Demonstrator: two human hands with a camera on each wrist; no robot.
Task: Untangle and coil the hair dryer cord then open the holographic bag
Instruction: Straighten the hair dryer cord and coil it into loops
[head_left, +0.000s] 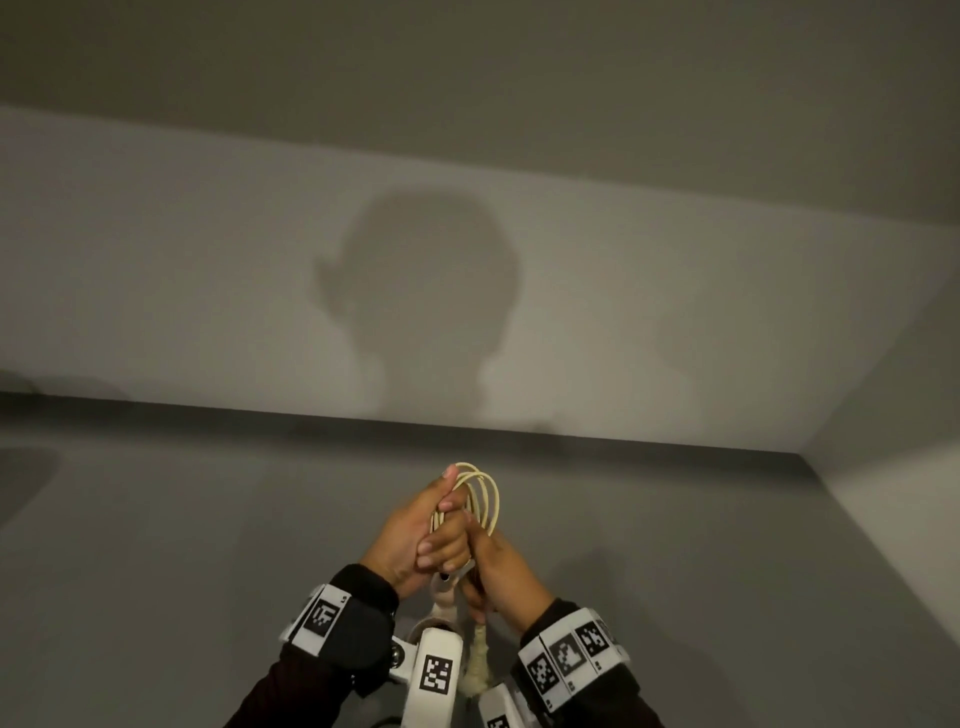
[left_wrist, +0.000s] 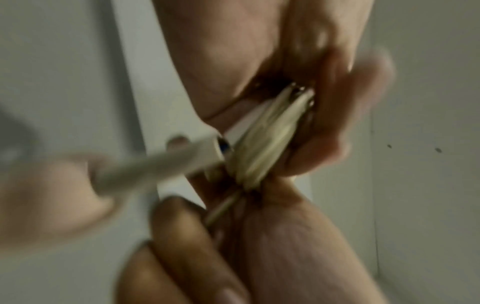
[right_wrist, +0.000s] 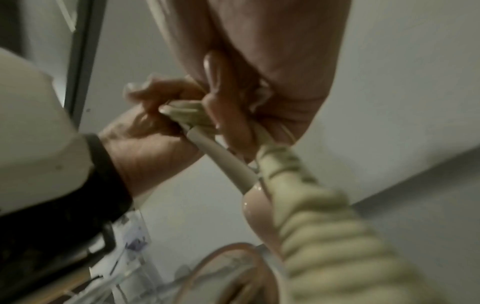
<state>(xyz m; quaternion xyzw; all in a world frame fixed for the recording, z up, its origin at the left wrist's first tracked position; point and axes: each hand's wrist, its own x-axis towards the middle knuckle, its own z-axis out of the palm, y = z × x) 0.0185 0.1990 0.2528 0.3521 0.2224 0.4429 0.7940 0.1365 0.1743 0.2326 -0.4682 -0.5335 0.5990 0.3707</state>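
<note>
Gripping the looped cord (head_left: 480, 493), both hands' fingers (head_left: 441, 548) hide its lower part, views blurred

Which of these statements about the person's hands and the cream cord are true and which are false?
1. Both hands are raised in front of a plain grey wall. True.
2. The left hand hangs empty beside the thin cream-coloured cord loops. False: it grips the loops.
3. The right hand holds the cord below the loops. True.
4. The cord lies stretched out straight. False: it is gathered into several loops above the fingers.
5. A springy, spiral-wound cream section of cord hangs beneath the hands. True.
6. The holographic bag is held open in the head view. False: no bag is in that view.
</note>
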